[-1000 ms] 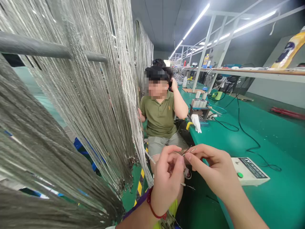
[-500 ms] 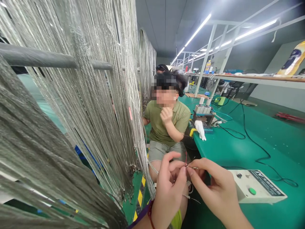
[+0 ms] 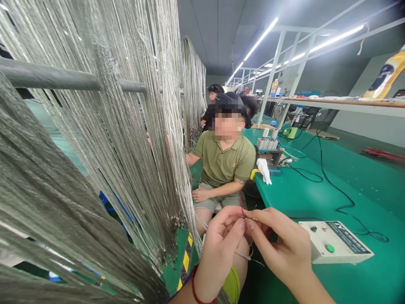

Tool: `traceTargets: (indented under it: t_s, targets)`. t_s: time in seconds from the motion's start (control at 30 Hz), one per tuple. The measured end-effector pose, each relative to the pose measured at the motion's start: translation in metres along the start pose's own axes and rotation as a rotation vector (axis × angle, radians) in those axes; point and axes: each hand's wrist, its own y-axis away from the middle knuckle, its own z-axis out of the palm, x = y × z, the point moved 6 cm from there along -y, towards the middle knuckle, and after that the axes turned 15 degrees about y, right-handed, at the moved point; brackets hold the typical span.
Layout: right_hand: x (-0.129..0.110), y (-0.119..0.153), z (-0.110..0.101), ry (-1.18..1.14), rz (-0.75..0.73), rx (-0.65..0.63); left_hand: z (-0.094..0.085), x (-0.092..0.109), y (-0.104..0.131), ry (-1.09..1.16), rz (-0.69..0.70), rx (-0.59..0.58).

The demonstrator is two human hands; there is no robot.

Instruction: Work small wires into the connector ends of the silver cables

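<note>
My left hand (image 3: 223, 242) and my right hand (image 3: 281, 242) meet fingertip to fingertip above my lap. Thumb and fingers of each are pinched on thin wires. A red wire (image 3: 242, 206) sticks up from the left hand's pinch, and a short pale strand (image 3: 251, 218) runs into the right hand's fingertips. Below the hands a thin white cable (image 3: 243, 256) loops down, its loose end pointing right. Much of the wires is hidden behind my fingers.
Dense bundles of grey braided cables (image 3: 126, 147) hang over a metal rail (image 3: 79, 80) at left. A co-worker in a green shirt (image 3: 223, 160) sits ahead. A control box (image 3: 338, 245) with a green button and a small press (image 3: 268, 152) stand on the green bench (image 3: 300, 181) at right.
The fingers of my left hand have curled in closer around the wires. The co-worker's raised hand has come down to the lap. The view has shifted slightly.
</note>
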Motion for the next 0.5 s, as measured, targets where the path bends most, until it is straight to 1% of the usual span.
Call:
traceTargets:
  t_s: [0.07,0.17,0.27,0.33,0.4,0.5]
  targets:
    - [0.001,0.0,0.001,-0.051,0.052,0.0,-0.001,0.001,0.002,0.004,0.024,0.011]
    - [0.009,-0.001,0.005,-0.206,0.193,-0.002,-0.004,0.0,0.003,0.001,0.068,0.005]
    - [0.017,-0.002,0.015,-0.433,0.339,-0.045,-0.003,-0.002,0.002,0.001,0.093,-0.061]
    - [0.019,-0.001,0.019,-0.544,0.391,-0.071,-0.002,-0.002,0.002,0.009,0.088,-0.098]
    - [0.019,0.0,0.02,-0.561,0.398,-0.07,-0.001,-0.001,0.002,0.006,0.082,-0.103]
    - [0.016,0.002,0.015,-0.452,0.372,-0.015,-0.002,0.003,0.002,-0.06,0.085,-0.065]
